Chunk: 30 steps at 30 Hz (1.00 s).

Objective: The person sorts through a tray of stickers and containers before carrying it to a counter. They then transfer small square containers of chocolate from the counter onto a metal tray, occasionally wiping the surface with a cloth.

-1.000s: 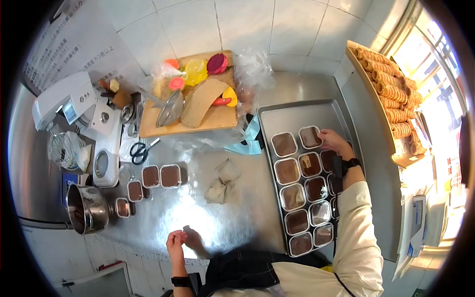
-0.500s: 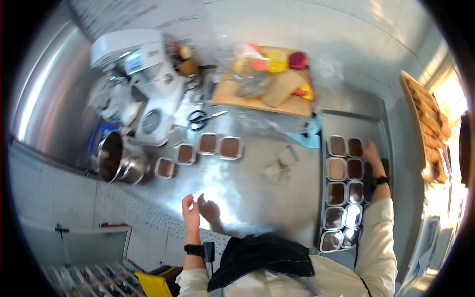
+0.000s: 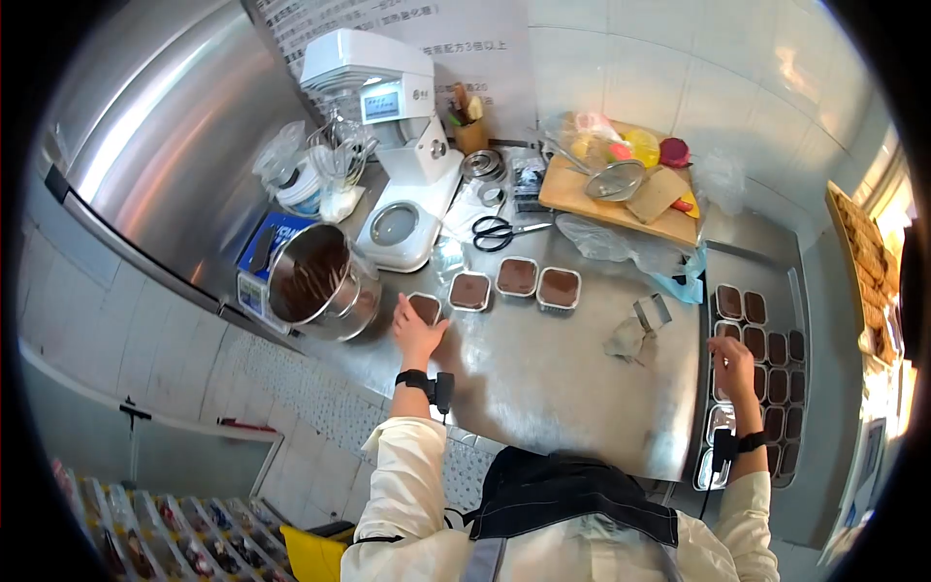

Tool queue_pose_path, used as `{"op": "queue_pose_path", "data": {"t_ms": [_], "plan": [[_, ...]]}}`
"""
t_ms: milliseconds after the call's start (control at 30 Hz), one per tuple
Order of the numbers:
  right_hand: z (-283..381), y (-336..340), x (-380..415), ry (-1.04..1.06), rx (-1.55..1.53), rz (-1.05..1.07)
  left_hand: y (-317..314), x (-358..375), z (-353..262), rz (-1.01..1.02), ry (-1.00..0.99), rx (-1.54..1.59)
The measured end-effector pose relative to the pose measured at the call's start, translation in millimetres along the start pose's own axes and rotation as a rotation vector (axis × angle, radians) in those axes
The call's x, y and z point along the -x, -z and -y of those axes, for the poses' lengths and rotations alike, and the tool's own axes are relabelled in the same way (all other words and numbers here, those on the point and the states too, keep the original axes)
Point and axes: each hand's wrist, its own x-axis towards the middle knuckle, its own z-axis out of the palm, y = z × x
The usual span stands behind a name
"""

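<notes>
My left hand (image 3: 417, 337) is around the near side of a small clear box filled with chocolate (image 3: 424, 308), fingers along its left edge and thumb at its right. This box is the leftmost of several in a slanting row; the neighbouring chocolate-filled box (image 3: 469, 291) stands just to its right. My right hand (image 3: 734, 365) hangs over the left part of a metal tray (image 3: 752, 244), its fingers loosely bent and apart with nothing visible in them. Rows of chocolate-filled boxes (image 3: 754, 307) stand in the tray, some hidden under my right hand and wrist.
A steel mixing bowl (image 3: 361, 306) smeared with chocolate stands left of my left hand. Behind are a white stand mixer (image 3: 407, 209), black scissors (image 3: 495, 233) and a wooden board (image 3: 572, 189) with a sieve (image 3: 615, 181). Scraps (image 3: 630, 339) lie on the steel table (image 3: 562, 398).
The view has turned left. My left hand has moved forward to the leftmost box in the row. My right hand has drawn back from the boxes at the tray's far part towards its left side.
</notes>
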Motion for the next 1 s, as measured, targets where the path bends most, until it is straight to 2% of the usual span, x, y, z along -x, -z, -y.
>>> {"op": "queue_pose_path", "data": {"t_ms": [67,200,333,467,533,600,633,733,867,933,1000], "plan": [[5.0,-1.2,17.5,-0.035,-0.002,-0.023,9.1,-0.4,-5.0,0.002,0.042,0.038],[12.3,1.5,43.6,-0.078,-0.008,-0.129,3.9,0.7,7.3,-0.039,-0.056,0.068],[21.2,-2.5,55.0,-0.169,-0.030,-0.110,0.1,20.7,11.3,-0.081,-0.185,0.179],[47.0,-17.7,39.9,-0.081,-0.030,-0.013,0.6,51.5,4.2,-0.004,-0.162,0.183],[55.5,-39.4,30.2,-0.021,-0.158,0.059,5.1,68.0,-3.8,0.065,-0.171,0.186],[74.9,-59.4,18.7,-0.159,-0.331,0.209,11.3,85.3,-17.9,0.116,-0.182,0.223],[80.9,-72.9,13.2,-0.164,-0.416,0.291,20.4,93.3,-31.6,0.160,-0.175,0.237],[105.6,-110.3,-3.9,-0.162,-0.682,0.587,35.5,111.9,-68.0,0.195,-0.318,0.328],[137.9,-140.5,-19.5,-0.201,-0.926,0.685,49.8,129.8,-119.8,0.260,-0.485,0.361],[139.7,-155.8,-24.9,-0.310,-1.239,0.669,51.7,135.5,-139.5,0.322,-0.496,0.416],[134.6,-161.0,-26.3,-0.300,-1.239,0.694,49.3,140.7,-152.8,0.306,-0.517,0.389]]}}
